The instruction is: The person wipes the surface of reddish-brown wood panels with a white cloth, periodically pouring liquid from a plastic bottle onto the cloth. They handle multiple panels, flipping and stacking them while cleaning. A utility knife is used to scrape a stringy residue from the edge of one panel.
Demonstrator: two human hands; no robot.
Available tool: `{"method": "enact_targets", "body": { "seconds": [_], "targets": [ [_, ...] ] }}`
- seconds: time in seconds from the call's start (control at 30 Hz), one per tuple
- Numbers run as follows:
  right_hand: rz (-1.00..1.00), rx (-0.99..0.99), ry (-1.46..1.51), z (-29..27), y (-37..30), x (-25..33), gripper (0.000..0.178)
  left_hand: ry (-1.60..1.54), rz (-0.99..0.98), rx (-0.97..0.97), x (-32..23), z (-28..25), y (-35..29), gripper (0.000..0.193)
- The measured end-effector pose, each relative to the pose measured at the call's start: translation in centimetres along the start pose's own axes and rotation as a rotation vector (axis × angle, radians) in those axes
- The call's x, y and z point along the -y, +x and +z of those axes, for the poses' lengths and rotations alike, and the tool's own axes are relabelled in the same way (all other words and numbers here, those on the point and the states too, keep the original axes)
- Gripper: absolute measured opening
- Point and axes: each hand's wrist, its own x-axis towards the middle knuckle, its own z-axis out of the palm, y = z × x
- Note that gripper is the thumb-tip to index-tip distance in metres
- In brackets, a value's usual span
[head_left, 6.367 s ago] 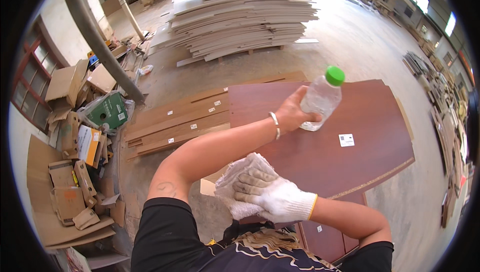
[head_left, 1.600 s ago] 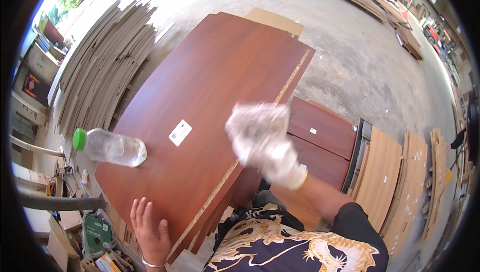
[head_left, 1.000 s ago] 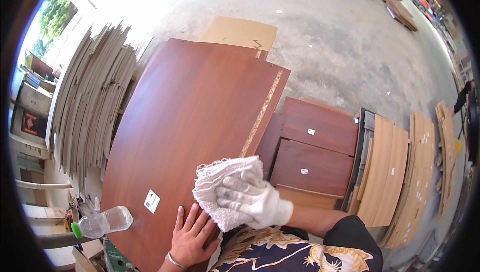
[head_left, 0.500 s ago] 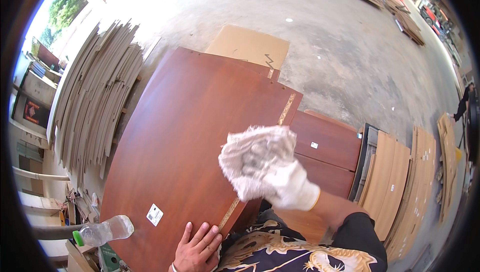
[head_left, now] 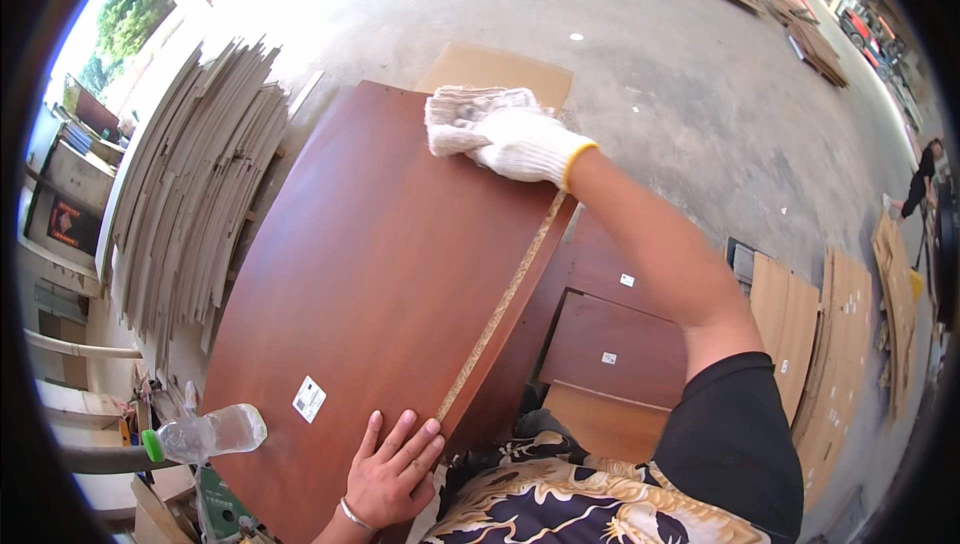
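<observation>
A large reddish-brown wood panel [head_left: 370, 254] lies before me, with a strip of raw chipboard [head_left: 500, 304] running along its right side. My right hand [head_left: 525, 144], in a white knit glove with a yellow cuff, grips a crumpled whitish cloth [head_left: 455, 119] at the panel's far right part. The cloth rests on the surface there. Bare, with a band at the wrist, my left hand [head_left: 393, 472] lies flat on the near right edge, fingers spread. Close to it on the panel is a white label [head_left: 309, 399].
A clear bottle with a green cap [head_left: 205, 434] lies at the panel's near left. Stacked boards [head_left: 190, 194] stand to the left. More brown panels [head_left: 615, 344] and light wood boards [head_left: 785, 324] are at right. Cardboard [head_left: 495, 69] lies beyond. Far right is another person [head_left: 922, 179].
My right hand has carried the cloth from above the near right edge to the panel's far right part. The left hand stays almost in place.
</observation>
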Motion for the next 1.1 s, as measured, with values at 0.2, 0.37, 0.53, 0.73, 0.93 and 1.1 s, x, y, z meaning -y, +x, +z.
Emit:
{"method": "enact_targets", "body": {
  "seconds": [0.2,0.37,0.53,0.73,0.93,1.1],
  "targets": [
    [-0.374,-0.569,0.141,8.0,-17.8,-0.9,0.046,-0.04,0.016,0.008,-0.1,-0.1,0.4,0.056],
    [-0.405,-0.406,0.599,15.9,-24.7,13.8,0.054,-0.044,0.029,0.076,0.5,0.1,0.0,0.053],
    [-0.394,-0.734,0.373,13.1,-17.8,2.6,0.045,0.022,0.033,0.054,-0.2,-0.2,-0.2,0.062],
    [-0.139,-0.763,0.909,17.5,-19.7,9.0,0.043,0.027,0.051,0.029,-0.1,0.1,0.2,0.054],
    [-0.443,-0.748,0.475,14.9,-21.6,10.2,0.041,-0.03,0.028,-0.044,-0.3,-0.1,0.0,0.063],
    [0.005,-0.867,0.769,11.0,-15.1,-1.5,0.03,-0.051,0.078,-0.1,-0.3,-0.1,0.5,0.065]
  ]
}}
